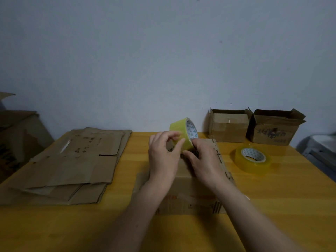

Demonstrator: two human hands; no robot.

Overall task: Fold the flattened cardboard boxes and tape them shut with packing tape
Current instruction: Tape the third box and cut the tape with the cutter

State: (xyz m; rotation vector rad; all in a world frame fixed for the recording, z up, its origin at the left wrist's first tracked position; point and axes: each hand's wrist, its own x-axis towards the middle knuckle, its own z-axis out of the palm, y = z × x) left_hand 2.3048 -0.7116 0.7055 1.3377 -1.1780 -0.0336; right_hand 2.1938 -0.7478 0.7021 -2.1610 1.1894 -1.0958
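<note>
A folded cardboard box (189, 190) stands on the yellow table (272, 206) in front of me. Above its far end, a roll of yellowish packing tape (183, 131) is held upright between both hands. My left hand (163, 155) pinches the roll's left face with thumb and fingers. My right hand (203, 159) grips the roll's lower right side. A stack of flattened cardboard boxes (72, 164) lies on the left of the table.
A second tape roll (251, 159) lies flat on the table to the right. Two open-topped cardboard boxes (228, 125) (274, 128) stand against the wall at the back right. A large carton (16, 140) sits beyond the left table edge.
</note>
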